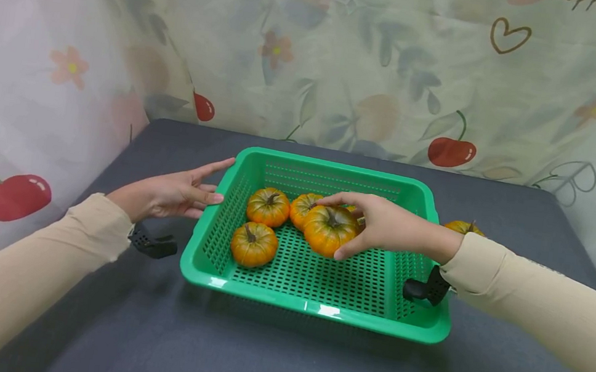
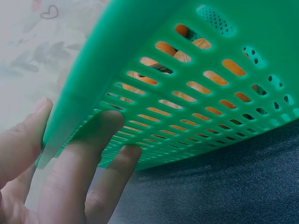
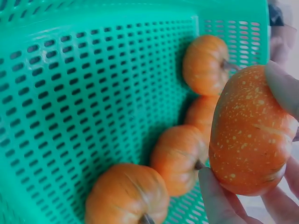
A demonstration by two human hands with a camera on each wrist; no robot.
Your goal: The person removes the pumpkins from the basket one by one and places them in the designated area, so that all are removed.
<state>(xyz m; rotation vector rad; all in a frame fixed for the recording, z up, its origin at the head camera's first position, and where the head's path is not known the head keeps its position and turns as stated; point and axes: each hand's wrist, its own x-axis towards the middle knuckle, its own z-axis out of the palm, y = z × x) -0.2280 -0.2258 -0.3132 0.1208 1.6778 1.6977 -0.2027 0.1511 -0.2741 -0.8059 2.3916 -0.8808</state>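
1. Head view: an orange, ribbed, squat pumpkin [image 1: 330,230] is held between thumb and fingers of the right hand [image 1: 391,223], over a rectangular green perforated plastic basket [image 1: 273,296]; apparently raised off its floor.
2. Left hand [image 1: 176,194] is spread, fingers nearly straight against the basket's left rim and outer wall; light steadying is probably enough, no shoving.
3. Rounded skin may slip, so the sides are best gripped, as in the right wrist view; the stem should be spared.
4. Four more orange ribbed pumpkins [image 1: 254,245] are seen inside; knocks should be avoided.
5. Any set-down is best made gently, fingers loosened only once the base is supported.
6. Black wrist-worn device [image 1: 433,286] hangs by the right rim; snagging should be avoided.
7. Another orange pumpkin [image 1: 457,226] lies outside, beyond the right rim, partly hidden by the forearm.
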